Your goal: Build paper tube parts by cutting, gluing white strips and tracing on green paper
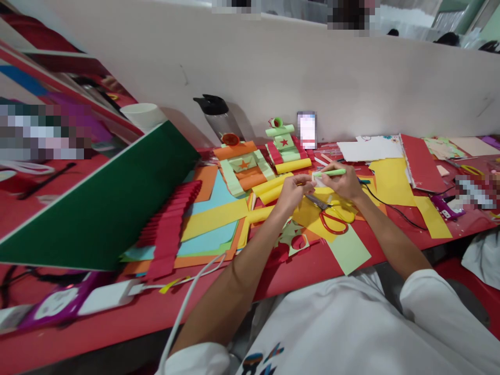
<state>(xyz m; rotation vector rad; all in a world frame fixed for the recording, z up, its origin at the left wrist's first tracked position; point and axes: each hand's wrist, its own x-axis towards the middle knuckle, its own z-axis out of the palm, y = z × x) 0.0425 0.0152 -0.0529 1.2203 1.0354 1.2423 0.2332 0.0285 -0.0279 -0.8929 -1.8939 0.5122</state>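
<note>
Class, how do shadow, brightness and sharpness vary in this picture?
Head view: the see-through, black-lidded bottle casts a soft shadow on the white partition; head view: the upright dark-edged phone has a bright, pixelated screen; head view: the slim light-green stick in the right hand shows distinctly.

We count one light green rod (330,172), one phone (307,130), one black-lidded bottle (224,124) and one dark green board (117,195). We see two paper figures (252,180), each bearing one star (284,142), at least two pairs of scissors (319,203) and at least three yellow paper rolls (294,165).
</note>
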